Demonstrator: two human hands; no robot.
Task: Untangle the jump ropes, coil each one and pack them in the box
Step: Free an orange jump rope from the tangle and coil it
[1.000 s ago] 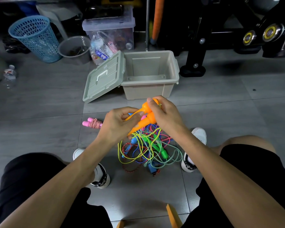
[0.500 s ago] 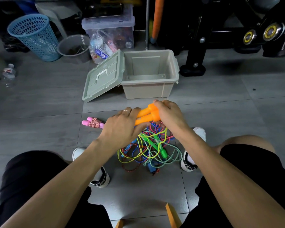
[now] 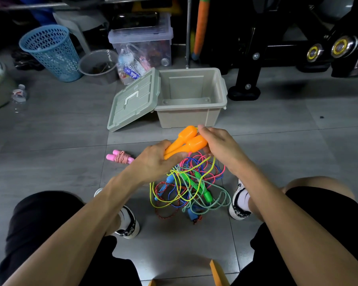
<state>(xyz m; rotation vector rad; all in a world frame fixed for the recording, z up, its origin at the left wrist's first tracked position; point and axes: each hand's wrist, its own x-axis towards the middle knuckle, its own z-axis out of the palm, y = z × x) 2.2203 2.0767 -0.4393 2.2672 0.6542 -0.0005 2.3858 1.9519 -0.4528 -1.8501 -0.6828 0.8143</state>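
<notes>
Two bright orange plastic jump-rope handles [image 3: 185, 142] are held side by side above the floor, tilted toward the box. Their narrow ends are gripped by the left hand [image 3: 156, 159], whose fingers are curled under them. The fat end of the nearer handle is touched by the right hand [image 3: 217, 145]; whether it is pinched cannot be told. A tangled heap of yellow, blue, pink and green cords [image 3: 189, 185] is spread on the grey tiles between the shoes. The open beige plastic storage box [image 3: 189, 118] is seen with nothing inside, its grey-green lid [image 3: 132, 102] leaned against its left wall. A coiled pink-handled rope [image 3: 120, 156] is laid on the floor, left of the hands.
</notes>
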